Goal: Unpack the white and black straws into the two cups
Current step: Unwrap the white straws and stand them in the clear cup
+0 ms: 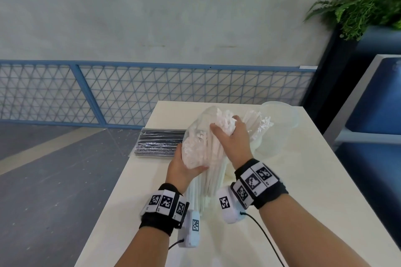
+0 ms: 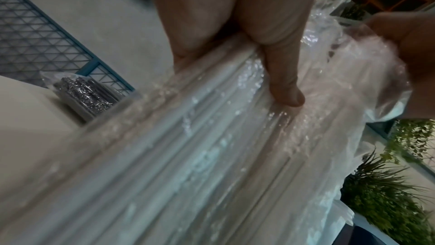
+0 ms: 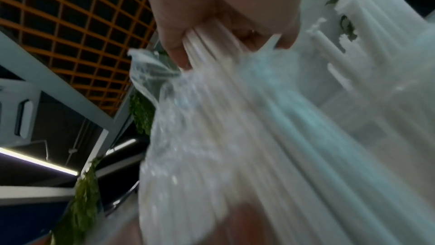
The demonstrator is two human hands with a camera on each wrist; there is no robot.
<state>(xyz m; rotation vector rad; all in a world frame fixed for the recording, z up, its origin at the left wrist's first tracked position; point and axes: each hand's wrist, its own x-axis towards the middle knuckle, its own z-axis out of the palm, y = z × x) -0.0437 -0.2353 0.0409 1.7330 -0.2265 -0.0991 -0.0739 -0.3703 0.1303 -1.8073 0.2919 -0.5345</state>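
A bundle of white straws [image 1: 213, 171] stands tilted on the cream table [image 1: 303, 180], its upper part inside a clear plastic bag [image 1: 195, 134]. My left hand [image 1: 186, 163] grips the bag and bundle low on the left side, thumb pressing the film [image 2: 290, 94]. My right hand [image 1: 225, 124] grips the straw tops at the bag's mouth [image 3: 212, 44]. More white straws [image 1: 258, 124] stand in a clear cup [image 1: 270, 147] just behind my right hand. A second clear cup [image 1: 284, 112] shows beyond it. A sealed pack of black straws [image 1: 160, 143] lies flat at the table's left edge.
The table's left edge runs close to the black pack, with grey floor beyond it. A blue mesh fence [image 1: 130, 93] crosses behind the table. A planter with ferns [image 1: 364, 2] and a blue cabinet [image 1: 377, 97] stand to the right.
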